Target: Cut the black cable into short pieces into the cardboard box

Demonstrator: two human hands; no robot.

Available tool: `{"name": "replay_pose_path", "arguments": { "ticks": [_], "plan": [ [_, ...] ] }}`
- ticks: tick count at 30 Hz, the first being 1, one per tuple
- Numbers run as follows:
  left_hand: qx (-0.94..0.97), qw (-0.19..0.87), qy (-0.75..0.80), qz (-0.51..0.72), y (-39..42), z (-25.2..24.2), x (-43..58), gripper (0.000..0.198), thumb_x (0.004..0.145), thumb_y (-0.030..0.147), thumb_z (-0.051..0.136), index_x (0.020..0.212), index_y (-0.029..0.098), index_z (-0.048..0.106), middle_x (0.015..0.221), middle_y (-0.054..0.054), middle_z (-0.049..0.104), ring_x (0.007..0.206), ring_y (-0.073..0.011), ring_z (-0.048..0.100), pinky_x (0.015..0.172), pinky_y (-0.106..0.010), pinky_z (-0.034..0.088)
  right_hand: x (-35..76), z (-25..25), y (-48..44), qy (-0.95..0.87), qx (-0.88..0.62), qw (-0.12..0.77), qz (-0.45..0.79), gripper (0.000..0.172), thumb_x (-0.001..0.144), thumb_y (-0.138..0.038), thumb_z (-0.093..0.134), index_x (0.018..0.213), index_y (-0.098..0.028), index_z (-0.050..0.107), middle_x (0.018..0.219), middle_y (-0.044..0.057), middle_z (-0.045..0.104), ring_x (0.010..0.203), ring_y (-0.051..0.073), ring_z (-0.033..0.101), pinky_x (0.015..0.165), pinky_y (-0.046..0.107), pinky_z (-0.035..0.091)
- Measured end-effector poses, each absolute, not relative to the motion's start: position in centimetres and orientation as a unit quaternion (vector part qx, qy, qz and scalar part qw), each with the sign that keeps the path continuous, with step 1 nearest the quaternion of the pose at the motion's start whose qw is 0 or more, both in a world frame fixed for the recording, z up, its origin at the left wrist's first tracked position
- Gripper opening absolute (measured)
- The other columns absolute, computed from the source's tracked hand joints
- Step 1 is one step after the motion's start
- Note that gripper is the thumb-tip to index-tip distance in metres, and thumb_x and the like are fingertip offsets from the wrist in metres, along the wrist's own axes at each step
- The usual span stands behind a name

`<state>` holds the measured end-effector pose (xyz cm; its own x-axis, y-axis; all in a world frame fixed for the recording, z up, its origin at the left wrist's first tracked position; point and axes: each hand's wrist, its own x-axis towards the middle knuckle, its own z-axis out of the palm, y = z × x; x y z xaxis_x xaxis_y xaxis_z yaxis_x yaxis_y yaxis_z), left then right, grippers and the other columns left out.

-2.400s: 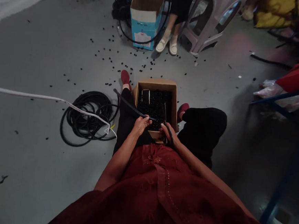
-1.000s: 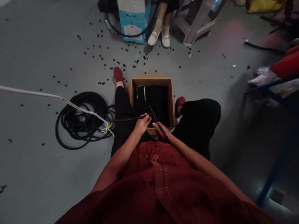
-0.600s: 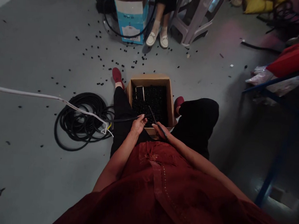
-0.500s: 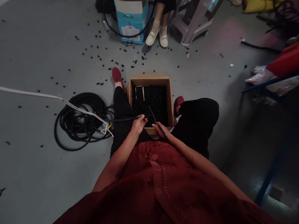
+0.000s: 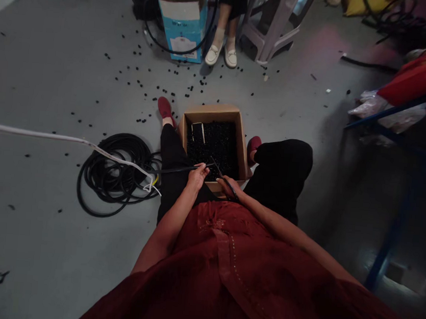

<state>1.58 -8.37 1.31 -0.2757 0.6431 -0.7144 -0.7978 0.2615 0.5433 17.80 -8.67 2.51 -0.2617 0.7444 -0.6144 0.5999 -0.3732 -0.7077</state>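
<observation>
An open cardboard box (image 5: 212,113) is set on the floor (image 5: 44,244) between two red shoes (image 5: 165,108), and its bottom is covered by a mass of small black pieces (image 5: 220,140); on top of them, toward the far left corner, a phone (image 5: 198,133) is laid. Over the near side of this box a black tube (image 5: 177,170) is held by the left hand (image 5: 197,176), with thumb and forefinger pinched on it close to its end and the other fingers slightly spread. Scissors (image 5: 232,190) are held by the right hand (image 5: 230,184), its fingers wrapped around the handles; the blades are pointed at the tube's end (whether it is touched by them cannot be told). Beside the left trouser leg (image 5: 173,149), a black coil (image 5: 103,170) is crossed by a white cable (image 5: 52,134). Farther off, a blue and white box (image 5: 184,27) is open at the top, its contents hidden, and similar pieces are scattered in front of it.
</observation>
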Motion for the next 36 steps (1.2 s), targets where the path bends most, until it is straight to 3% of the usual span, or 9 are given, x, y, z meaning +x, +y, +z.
{"name": "replay_pose_path", "arguments": {
  "ticks": [11,19,27,36],
  "plan": [
    [-0.103,0.617,0.470,0.623,-8.3,1.1,0.5,0.008,0.082,0.008,0.060,0.076,0.012,0.064,0.071,0.000,0.066,0.067,-0.0087,0.065,0.076,-0.026,0.055,19.2,3.2,-8.9,-0.375,-0.587,0.139,0.704,0.050,0.087,-0.069,0.046,0.094,-0.020,0.054,0.059,0.001,0.062,0.043,0.014,0.055,0.039,0.023,0.043],
    [-0.097,0.623,0.470,0.617,-8.3,1.5,0.3,0.008,0.079,0.006,0.065,0.080,0.014,0.063,0.072,0.001,0.067,0.068,-0.0086,0.066,0.079,-0.026,0.056,18.8,3.9,-9.2,-0.327,-0.573,0.113,0.743,0.050,0.087,-0.068,0.048,0.099,-0.021,0.054,0.061,0.003,0.064,0.049,0.017,0.060,0.044,0.025,0.047],
    [-0.103,0.628,0.474,0.608,-8.2,1.7,0.7,0.010,0.080,0.003,0.064,0.077,0.013,0.064,0.072,0.001,0.066,0.075,-0.0101,0.068,0.090,-0.030,0.054,18.4,4.3,-9.0,-0.353,-0.542,0.095,0.757,0.045,0.089,-0.064,0.048,0.102,-0.021,0.051,0.078,0.004,0.067,0.068,0.017,0.068,0.056,0.025,0.053],
    [-0.096,0.647,0.457,0.603,-8.3,1.7,0.8,0.010,0.079,0.003,0.066,0.075,0.012,0.064,0.072,0.001,0.066,0.073,-0.0100,0.068,0.093,-0.032,0.053,17.6,5.2,-8.6,-0.395,-0.537,0.062,0.743,0.049,0.089,-0.065,0.047,0.105,-0.019,0.050,0.082,0.006,0.065,0.067,0.017,0.066,0.054,0.025,0.052]
  ]
}}
